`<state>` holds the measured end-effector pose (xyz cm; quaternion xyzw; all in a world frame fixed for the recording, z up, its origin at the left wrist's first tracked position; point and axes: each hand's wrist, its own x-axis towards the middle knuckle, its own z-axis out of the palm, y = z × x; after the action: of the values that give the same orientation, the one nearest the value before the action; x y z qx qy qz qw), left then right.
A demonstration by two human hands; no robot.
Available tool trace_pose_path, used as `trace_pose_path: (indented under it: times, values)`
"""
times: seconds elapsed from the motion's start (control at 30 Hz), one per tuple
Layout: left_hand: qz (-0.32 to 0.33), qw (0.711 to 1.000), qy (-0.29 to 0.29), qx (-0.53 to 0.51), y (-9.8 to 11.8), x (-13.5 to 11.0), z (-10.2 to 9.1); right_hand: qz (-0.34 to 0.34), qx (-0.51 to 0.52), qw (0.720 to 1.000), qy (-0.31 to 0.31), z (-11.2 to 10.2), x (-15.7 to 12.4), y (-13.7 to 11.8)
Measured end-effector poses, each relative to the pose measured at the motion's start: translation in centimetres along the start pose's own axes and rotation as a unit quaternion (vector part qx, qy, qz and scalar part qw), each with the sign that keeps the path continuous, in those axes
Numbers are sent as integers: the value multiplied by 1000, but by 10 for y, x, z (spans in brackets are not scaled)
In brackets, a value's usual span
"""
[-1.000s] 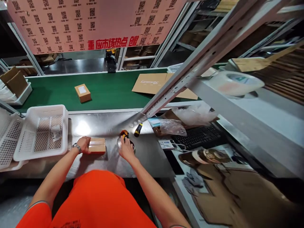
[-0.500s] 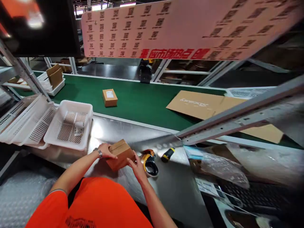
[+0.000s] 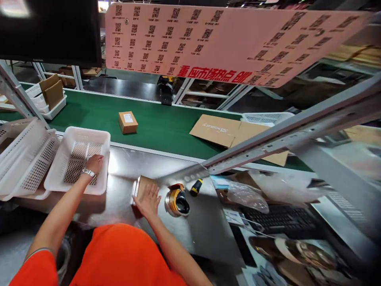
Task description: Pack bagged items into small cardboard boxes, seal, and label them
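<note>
My right hand (image 3: 148, 201) lies flat, fingers spread, on top of a small brown cardboard box (image 3: 141, 186) on the steel worktop. My left hand (image 3: 94, 163), with a metal watch on the wrist, reaches into a white perforated plastic basket (image 3: 59, 174) and covers the paper label lying in it; whether its fingers are closed on the label does not show. A yellow and black tape dispenser (image 3: 177, 201) sits just right of the box. Beyond it lies a yellow and black handled tool (image 3: 196, 187).
A green conveyor belt (image 3: 166, 127) runs behind the worktop, carrying a labelled small box (image 3: 127, 122) and flat cardboard sheets (image 3: 226, 131). More white baskets (image 3: 20, 159) stack at the left. A keyboard (image 3: 276, 218) and plastic bags (image 3: 247, 194) lie at the right, under a slanted metal rail.
The box, held tilted between both hands before, now rests on the worktop under my right palm. My left hand has let go of it and moved left into the white basket.
</note>
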<state>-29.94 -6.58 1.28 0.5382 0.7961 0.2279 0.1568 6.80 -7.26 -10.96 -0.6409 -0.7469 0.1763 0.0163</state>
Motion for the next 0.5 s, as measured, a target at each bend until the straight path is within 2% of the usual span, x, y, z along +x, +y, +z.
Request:
trace_pose_path:
  times: [0.07,0.17,0.27,0.37,0.5]
  values:
    - [-33,996,-21,80,-28,10,-17,-10,-36,999,5,6,1,-2]
    - [-48,981,-80,172,-53,19,-24,-41,-51,998,16,8,11,7]
    - [-29,966,-130,223,-66,25,-21,-73,-57,996,12,5,21,13]
    - [23,955,-166,245,-76,35,-19,-93,-46,995,-14,-1,25,9]
    - [58,949,-184,249,-86,63,-15,-117,-9,991,-57,-13,34,2]
